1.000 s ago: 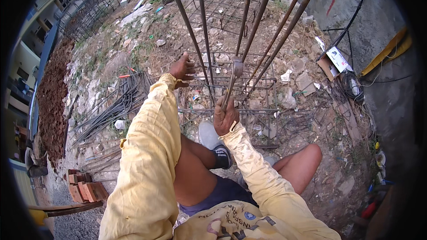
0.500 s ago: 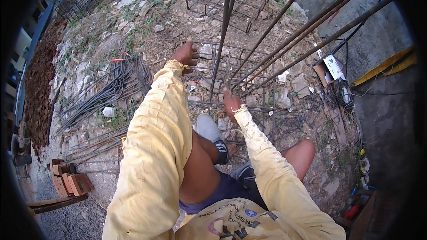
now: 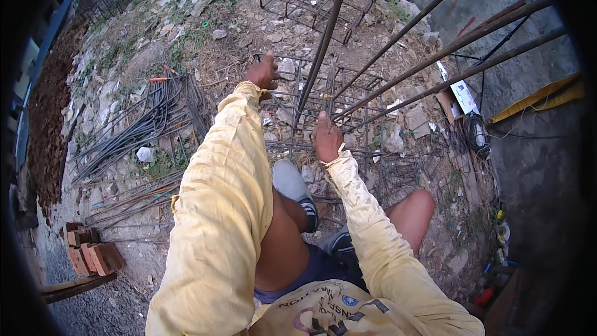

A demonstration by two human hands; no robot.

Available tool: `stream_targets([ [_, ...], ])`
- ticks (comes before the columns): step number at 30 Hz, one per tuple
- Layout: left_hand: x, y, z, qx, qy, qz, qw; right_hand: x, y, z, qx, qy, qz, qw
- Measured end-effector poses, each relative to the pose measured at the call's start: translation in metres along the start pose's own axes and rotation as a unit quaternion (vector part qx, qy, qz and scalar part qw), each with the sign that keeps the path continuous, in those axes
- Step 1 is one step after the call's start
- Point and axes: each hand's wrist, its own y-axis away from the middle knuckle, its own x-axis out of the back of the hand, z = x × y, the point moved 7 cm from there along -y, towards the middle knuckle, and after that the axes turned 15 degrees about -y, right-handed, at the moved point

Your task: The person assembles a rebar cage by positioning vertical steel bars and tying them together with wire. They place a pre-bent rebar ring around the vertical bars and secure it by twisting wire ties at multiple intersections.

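Upright rebar rods (image 3: 385, 56) rise from a cage of square rebar stirrups (image 3: 357, 81) in front of me. My left hand (image 3: 263, 76) is at the cage's left side, thumb raised and fingers curled round a stirrup bar. Nearer to me, my right hand (image 3: 327, 138) is closed at the front of the cage beside the foot of the rods, thumb pointing up. Its fingers are mostly turned out of sight, and the bar in its grip is partly hidden. Yellow sleeves cover both forearms.
At left lie a bundle of dark bars (image 3: 146, 121) with orange-handled pliers (image 3: 159, 79) and a stack of red bricks (image 3: 93, 256). Another rebar frame (image 3: 311, 0) rests beyond. A white box (image 3: 463, 96) and yellow cloth (image 3: 538, 96) lie by the right wall. Rubble covers the ground.
The upright rods have shifted and spread to the right. My right hand has moved slightly nearer to me, its thumb now upright. My left hand stays at the cage's left side.
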Motion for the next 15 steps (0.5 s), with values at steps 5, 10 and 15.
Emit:
stream_targets([
  [5, -0.021, -0.005, 0.013, 0.006, -0.007, -0.025, 1.0, -0.013, 0.004, 0.024, 0.09, 0.104, 0.014, 0.99],
  [10, -0.017, -0.004, 0.011, 0.011, -0.032, -0.022, 0.999, -0.02, 0.015, 0.01, 0.071, 0.007, 0.057, 0.996],
  [15, -0.031, -0.01, 0.013, 0.011, -0.043, -0.026, 0.999, -0.02, 0.016, 0.039, 0.009, 0.074, 0.048, 0.996],
])
